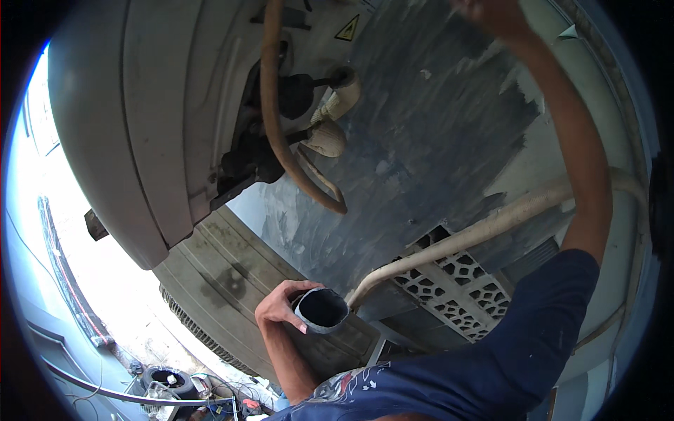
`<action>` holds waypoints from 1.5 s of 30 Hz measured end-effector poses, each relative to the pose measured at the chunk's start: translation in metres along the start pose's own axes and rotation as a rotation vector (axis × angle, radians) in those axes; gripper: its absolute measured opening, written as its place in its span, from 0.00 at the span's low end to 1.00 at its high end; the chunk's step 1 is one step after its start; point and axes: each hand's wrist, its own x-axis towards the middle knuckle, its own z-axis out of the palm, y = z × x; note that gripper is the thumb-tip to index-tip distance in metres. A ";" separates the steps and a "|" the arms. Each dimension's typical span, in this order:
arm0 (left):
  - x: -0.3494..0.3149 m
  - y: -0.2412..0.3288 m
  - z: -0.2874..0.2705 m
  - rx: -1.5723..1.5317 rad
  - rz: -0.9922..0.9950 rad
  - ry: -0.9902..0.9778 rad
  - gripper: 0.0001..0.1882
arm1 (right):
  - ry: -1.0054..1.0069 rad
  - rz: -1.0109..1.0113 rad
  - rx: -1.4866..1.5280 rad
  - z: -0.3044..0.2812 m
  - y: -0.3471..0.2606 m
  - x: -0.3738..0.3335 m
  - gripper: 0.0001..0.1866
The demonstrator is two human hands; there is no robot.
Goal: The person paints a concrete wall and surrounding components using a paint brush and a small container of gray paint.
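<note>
My left hand (279, 309) grips a short dark open-ended tube (321, 309), its round mouth facing me, low in the middle of the view. My right arm in a dark blue sleeve reaches up along the wall. My right hand (493, 14) is at the top edge, blurred and partly cut off, so what it holds cannot be made out. A grey outdoor air-conditioner unit (140, 105) hangs at upper left. Beige wrapped pipes (281, 140) curve from the unit's valve fittings (330, 119) down toward the wall.
A beige wrapped pipe (484, 228) runs across the patchy grey wall (435, 126) over a patterned vent block (449, 274). A second ribbed grey casing (225, 281) sits below the unit. Far below lie a tyre (168, 380), cables and clutter.
</note>
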 end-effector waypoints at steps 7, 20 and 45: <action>0.005 0.002 0.001 0.004 -0.014 -0.042 0.55 | -0.295 -0.238 0.249 0.000 -0.165 -0.081 0.08; 0.003 -0.006 -0.001 -0.020 -0.008 -0.022 0.54 | -0.170 0.347 -0.203 -0.061 -0.017 -0.064 0.16; 0.005 -0.003 0.000 -0.031 0.007 -0.022 0.53 | -0.391 0.313 0.604 -0.015 -0.113 -0.043 0.21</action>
